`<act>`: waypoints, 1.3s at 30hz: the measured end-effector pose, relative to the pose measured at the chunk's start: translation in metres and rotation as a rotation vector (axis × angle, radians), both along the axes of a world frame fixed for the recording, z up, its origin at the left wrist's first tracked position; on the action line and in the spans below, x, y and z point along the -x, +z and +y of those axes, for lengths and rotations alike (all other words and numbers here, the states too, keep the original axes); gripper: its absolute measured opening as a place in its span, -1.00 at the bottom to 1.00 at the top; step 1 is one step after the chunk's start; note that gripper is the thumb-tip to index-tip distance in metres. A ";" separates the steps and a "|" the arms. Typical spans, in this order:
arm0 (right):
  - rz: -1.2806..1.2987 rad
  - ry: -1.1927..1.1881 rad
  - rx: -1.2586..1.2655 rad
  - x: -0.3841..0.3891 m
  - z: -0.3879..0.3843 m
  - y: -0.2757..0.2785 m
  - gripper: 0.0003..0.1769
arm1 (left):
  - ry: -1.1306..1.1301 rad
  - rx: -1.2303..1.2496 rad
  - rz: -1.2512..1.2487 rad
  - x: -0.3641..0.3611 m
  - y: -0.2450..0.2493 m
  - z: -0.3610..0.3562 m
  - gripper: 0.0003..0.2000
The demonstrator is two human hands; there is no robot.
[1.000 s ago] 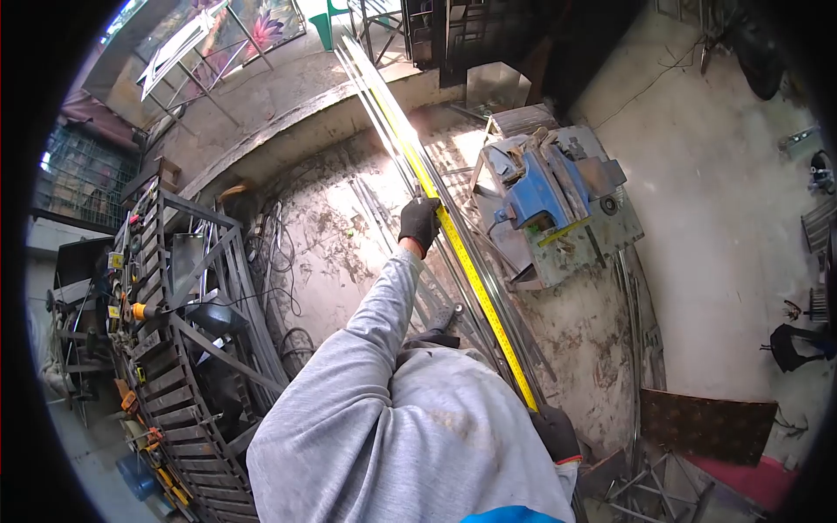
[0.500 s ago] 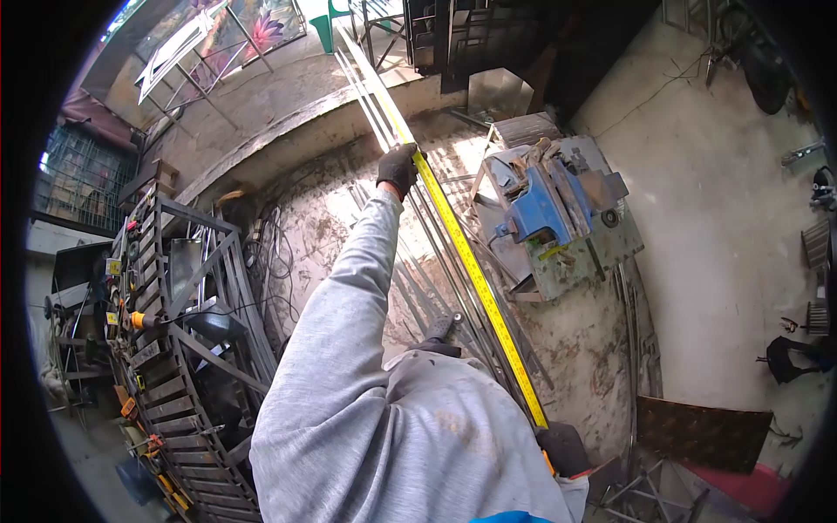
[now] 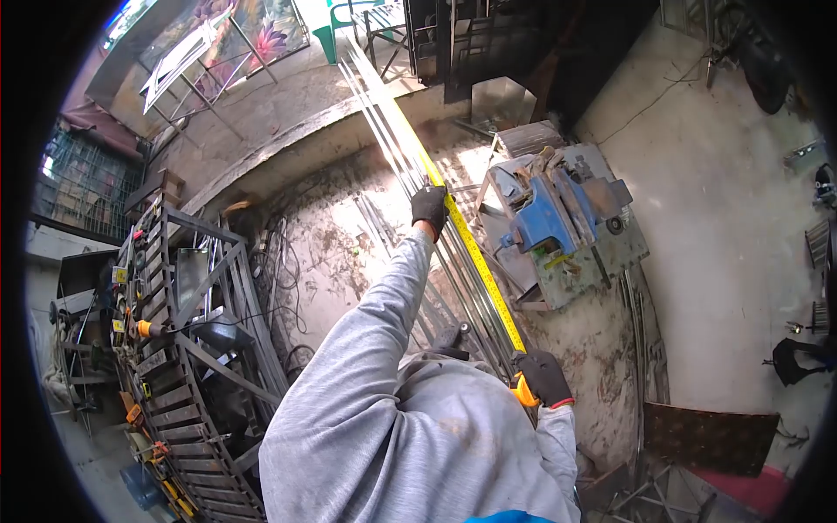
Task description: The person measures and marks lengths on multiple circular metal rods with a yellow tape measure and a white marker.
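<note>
A yellow tape measure blade [image 3: 478, 268] stretches in a long line from my right hand up past my left and on toward the top of the view, over long metal tubes [image 3: 377, 118]. My left hand [image 3: 429, 207], in a black glove, is closed at the blade's edge. Whether it also grips a tube beneath is hidden. My right hand [image 3: 545, 377], gloved too, is closed around the orange tape measure case [image 3: 524, 390] beside my body, where the blade comes out.
To the right stands a worktable [image 3: 602, 270] with a blue metal machine [image 3: 547, 209] on it. A slatted metal rack [image 3: 170, 397] with tools fills the left. A low concrete ledge [image 3: 301, 139] crosses behind. Cables [image 3: 283, 270] lie on the floor.
My right hand has come up and forward from beside my hip, bringing the orange case into view. My left hand sits lower and further right, nearer to the right hand.
</note>
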State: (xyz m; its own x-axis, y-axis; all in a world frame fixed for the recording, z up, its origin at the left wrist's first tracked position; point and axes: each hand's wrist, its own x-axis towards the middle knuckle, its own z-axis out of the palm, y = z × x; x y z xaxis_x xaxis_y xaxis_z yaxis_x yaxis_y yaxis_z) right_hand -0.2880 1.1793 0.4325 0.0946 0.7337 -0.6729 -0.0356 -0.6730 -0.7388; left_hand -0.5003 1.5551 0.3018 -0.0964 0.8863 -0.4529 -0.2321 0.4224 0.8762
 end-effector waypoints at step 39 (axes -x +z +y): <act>-0.239 0.053 0.062 -0.017 -0.055 0.019 -0.69 | -0.472 -0.323 1.075 0.020 -0.083 0.064 -0.86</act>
State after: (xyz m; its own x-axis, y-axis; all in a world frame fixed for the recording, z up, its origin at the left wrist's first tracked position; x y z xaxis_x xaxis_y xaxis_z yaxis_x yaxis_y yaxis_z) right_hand -0.2713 1.1246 0.4513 0.2185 0.7003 -0.6796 0.1717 -0.7132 -0.6796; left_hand -0.5202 1.6192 0.2187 0.0759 0.9928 -0.0927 0.7942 -0.0040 0.6076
